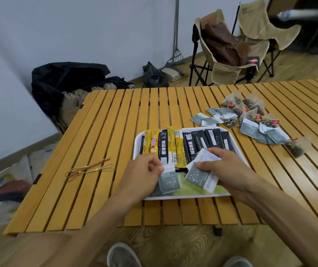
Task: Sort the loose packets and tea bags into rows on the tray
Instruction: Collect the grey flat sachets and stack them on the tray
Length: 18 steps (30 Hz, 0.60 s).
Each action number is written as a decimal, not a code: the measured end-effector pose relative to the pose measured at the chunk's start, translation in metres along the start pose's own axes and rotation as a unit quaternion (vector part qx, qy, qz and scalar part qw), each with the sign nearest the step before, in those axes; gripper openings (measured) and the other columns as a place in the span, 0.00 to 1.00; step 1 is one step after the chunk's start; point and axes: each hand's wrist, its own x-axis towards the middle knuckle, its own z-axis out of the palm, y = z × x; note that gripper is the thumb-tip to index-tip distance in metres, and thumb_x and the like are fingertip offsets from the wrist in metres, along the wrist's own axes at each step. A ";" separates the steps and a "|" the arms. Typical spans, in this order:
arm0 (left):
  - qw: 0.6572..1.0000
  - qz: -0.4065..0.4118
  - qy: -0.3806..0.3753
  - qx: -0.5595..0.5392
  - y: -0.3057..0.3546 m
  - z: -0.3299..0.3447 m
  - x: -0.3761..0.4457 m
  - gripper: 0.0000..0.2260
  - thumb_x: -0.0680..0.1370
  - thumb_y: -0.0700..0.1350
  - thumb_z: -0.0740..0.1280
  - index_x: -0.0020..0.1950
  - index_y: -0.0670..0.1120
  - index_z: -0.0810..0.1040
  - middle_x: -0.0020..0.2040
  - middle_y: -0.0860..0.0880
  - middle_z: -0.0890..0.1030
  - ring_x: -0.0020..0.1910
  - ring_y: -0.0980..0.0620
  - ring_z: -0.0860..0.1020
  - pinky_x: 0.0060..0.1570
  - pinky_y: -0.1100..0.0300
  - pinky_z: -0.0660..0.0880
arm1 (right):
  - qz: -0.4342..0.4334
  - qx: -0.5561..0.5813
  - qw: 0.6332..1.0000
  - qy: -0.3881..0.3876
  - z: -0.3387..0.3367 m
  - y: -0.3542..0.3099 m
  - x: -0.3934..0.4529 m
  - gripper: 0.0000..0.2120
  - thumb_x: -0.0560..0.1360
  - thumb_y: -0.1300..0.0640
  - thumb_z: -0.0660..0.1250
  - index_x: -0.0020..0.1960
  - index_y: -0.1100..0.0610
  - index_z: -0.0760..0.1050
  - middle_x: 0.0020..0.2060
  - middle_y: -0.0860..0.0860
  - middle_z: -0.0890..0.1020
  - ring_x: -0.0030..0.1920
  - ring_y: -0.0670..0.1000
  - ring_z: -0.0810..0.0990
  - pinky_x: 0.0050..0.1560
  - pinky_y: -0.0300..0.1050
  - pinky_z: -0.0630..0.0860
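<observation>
Wood: slatted table (104, 132), left half bare.
Tray (239, 151): near front edge.
Left hand (144, 170): pinches grey packet (168, 182).
Right hand (225, 168): grips several sachets (200, 177).

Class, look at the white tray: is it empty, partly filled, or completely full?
Partly filled. Yellow and black stick packets line the far half of the tray; its near half still shows bare green base.

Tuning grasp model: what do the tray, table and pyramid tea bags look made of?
Tray: likely plastic or melamine, smooth white, moulded rounded rim.
Table: wooden slats, glossy yellowish varnish, gaps between slats.
Pyramid tea bags: translucent fine mesh, probably nylon; dark leaves show through, red paper tags.
</observation>
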 end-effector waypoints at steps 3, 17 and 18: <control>0.998 0.030 0.008 0.051 0.001 0.006 -0.002 0.05 0.78 0.47 0.70 0.42 0.54 0.78 0.34 0.56 0.79 0.37 0.61 0.77 0.34 0.66 0.68 | -0.003 0.004 1.000 0.001 -0.002 0.000 0.000 0.10 0.77 0.64 0.72 0.55 0.53 0.80 0.47 0.55 0.87 0.43 0.53 0.88 0.38 0.45 0.83; 0.977 0.132 -0.050 0.160 -0.004 0.015 -0.005 0.10 0.76 0.56 0.70 0.56 0.56 0.81 0.47 0.57 0.71 0.48 0.58 0.72 0.47 0.60 0.74 | 0.021 0.005 1.000 -0.008 0.004 0.007 0.001 0.12 0.75 0.64 0.73 0.56 0.55 0.79 0.48 0.57 0.87 0.46 0.56 0.87 0.42 0.50 0.83; 0.976 0.130 -0.055 0.164 -0.004 0.014 -0.004 0.11 0.76 0.56 0.70 0.57 0.56 0.81 0.47 0.57 0.71 0.49 0.58 0.71 0.47 0.61 0.73 | 0.023 0.009 1.000 -0.010 0.004 0.007 0.001 0.11 0.75 0.64 0.73 0.56 0.56 0.79 0.48 0.57 0.87 0.47 0.57 0.87 0.42 0.50 0.83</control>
